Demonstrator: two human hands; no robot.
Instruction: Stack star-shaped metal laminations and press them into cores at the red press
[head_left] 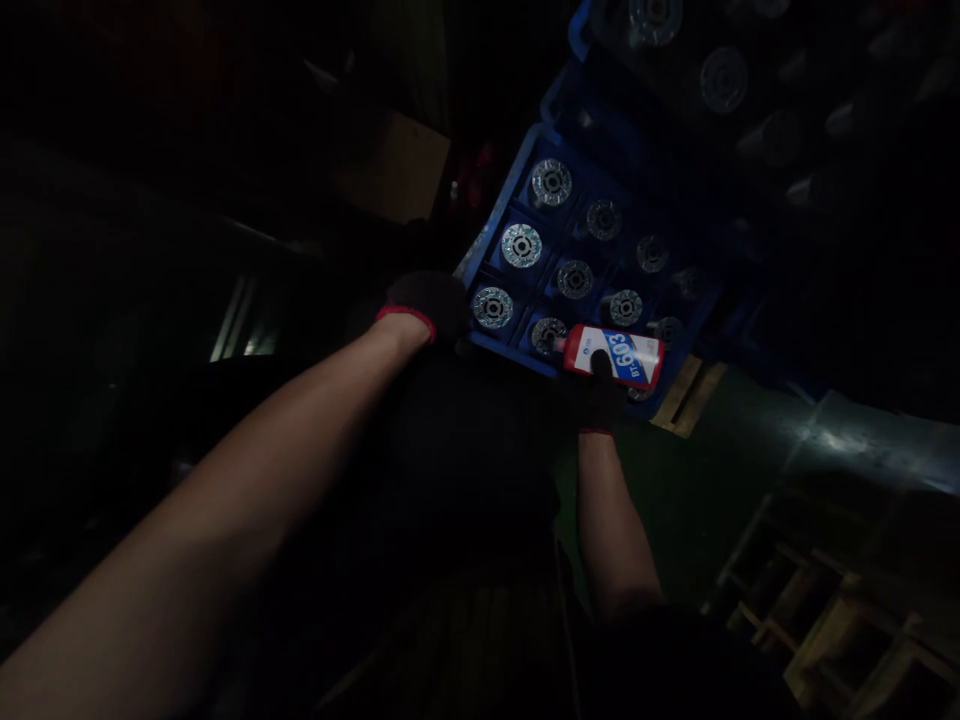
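Note:
My right hand (600,395), in a dark glove with a red cuff, is closed around a red bottle (649,350) with a white and blue label reading "BT-603". The bottle lies nearly level, its nozzle pointing left at a round metal part (547,335); whether they touch I cannot tell. Under it, a blue divided crate (510,352) holds several such silvery parts with holes in their faces. My left hand (435,300), gloved alike, is by the crate's near left corner, close to another round metal part (493,308). Darkness hides its fingers.
More round metal parts (724,80) stand in the dark beyond the crate. A cardboard box (405,165) is at the upper left. A wooden pallet (690,395) shows below the crate, with other wooden pallets (840,630) at the lower right on the green floor (690,500).

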